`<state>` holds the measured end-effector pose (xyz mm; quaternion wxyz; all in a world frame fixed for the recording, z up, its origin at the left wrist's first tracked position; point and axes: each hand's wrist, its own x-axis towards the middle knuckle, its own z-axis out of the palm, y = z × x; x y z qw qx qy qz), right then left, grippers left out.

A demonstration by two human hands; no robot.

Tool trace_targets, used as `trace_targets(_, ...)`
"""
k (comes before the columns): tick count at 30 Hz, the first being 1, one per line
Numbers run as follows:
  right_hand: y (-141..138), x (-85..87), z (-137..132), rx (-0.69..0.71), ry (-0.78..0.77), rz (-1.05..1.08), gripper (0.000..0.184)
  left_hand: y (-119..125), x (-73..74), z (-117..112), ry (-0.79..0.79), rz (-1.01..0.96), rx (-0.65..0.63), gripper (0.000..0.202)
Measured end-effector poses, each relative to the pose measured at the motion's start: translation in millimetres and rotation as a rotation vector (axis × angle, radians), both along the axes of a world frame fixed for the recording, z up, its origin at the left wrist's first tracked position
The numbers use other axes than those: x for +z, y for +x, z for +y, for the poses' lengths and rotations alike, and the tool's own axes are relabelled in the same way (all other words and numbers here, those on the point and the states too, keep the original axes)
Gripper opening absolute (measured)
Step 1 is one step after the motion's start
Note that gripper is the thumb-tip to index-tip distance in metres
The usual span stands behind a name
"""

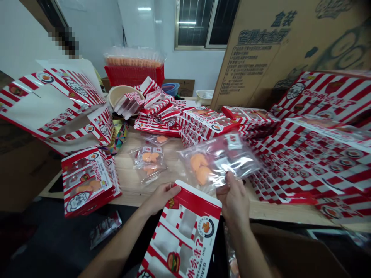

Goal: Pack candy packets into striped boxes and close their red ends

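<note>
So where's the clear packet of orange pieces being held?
Head view, centre-right: the clear packet is pinched by the right hand, just above the striped carton the left hand holds.

Box point(185, 231): printed card, smooth, slight sheen. Bag point(228, 154) at its 12 o'clock: clear plastic film, glossy, crinkled. Table point(127, 189): pale wood, matt. Carton point(261, 50) at 1 o'clock: brown cardboard, matt.

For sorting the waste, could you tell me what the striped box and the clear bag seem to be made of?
The striped box looks like printed cardboard, slightly glossy: flat stiff panels, crisp edges. The clear bag seems to be thin shiny plastic film: it crinkles, glares and shows its contents.
</note>
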<state>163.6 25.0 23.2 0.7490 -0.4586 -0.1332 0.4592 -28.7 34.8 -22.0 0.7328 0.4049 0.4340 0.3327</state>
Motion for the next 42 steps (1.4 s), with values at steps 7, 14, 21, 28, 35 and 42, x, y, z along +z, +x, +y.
trace_targets(7, 28, -16.2, -16, 0.465, -0.086, -0.122, 0.041, 1, -5.7, -17, 0.088, -0.036, 0.286, 0.049)
trace_targets(14, 39, -19.9, -21, 0.728, -0.044, -0.404, 0.055, -3, -4.4, -18, 0.199, 0.036, 0.227, 0.04)
trace_targets(21, 44, -9.4, 18, 0.247, 0.11, -0.571, 0.087, -9, 5.9, -10, 0.26, 0.048, -0.026, 0.034)
trace_targets(28, 41, -21.7, 9, 0.582, 0.016, -0.744, 0.039, -8, -15.3, -24, 0.261, 0.01, 0.198, 0.059)
trace_targets(35, 24, -46.9, -20, 0.946, 0.091, -0.722, 0.026, -13, -16.9, -25, 0.268, 0.092, 0.234, 0.049)
trace_targets(42, 24, -55.8, -23, 0.951, -0.015, -0.552, 0.029, -11, -13.7, -21, 0.239, 0.11, 0.204, 0.039)
